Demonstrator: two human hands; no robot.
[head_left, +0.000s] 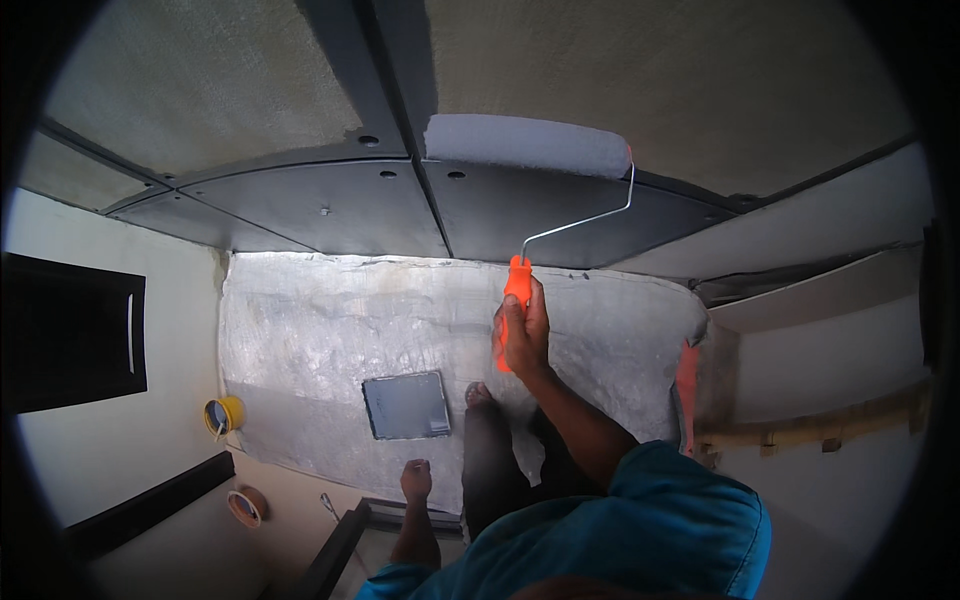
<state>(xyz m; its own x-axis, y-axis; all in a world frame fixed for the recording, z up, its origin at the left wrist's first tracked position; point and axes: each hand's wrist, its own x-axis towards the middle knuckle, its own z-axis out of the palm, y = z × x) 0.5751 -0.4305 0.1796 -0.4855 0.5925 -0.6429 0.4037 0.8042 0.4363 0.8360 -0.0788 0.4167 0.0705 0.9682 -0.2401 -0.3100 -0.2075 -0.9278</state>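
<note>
My right hand [524, 325] is closed round the orange handle of a paint roller. The roller's long grey sleeve [530, 146] is raised in front of the wall, across the seam where an unevenly coated upper panel [660, 80] meets a dark grey lower panel [560, 210]. A thin bent wire joins sleeve to handle. I cannot tell whether the sleeve touches the wall. My left hand [416, 480] hangs low with its fingers curled in, and no object shows in it. Nearest to it is a rectangular tray [407, 405] of grey paint on the floor.
A wrinkled pale sheet [300, 330] covers the floor along the wall. At its left edge stands a yellow bucket [223, 413], with an orange-brown pot [247, 507] nearer me. A dark panel [75, 335] is on the left wall. To the right is a recessed ledge [820, 420].
</note>
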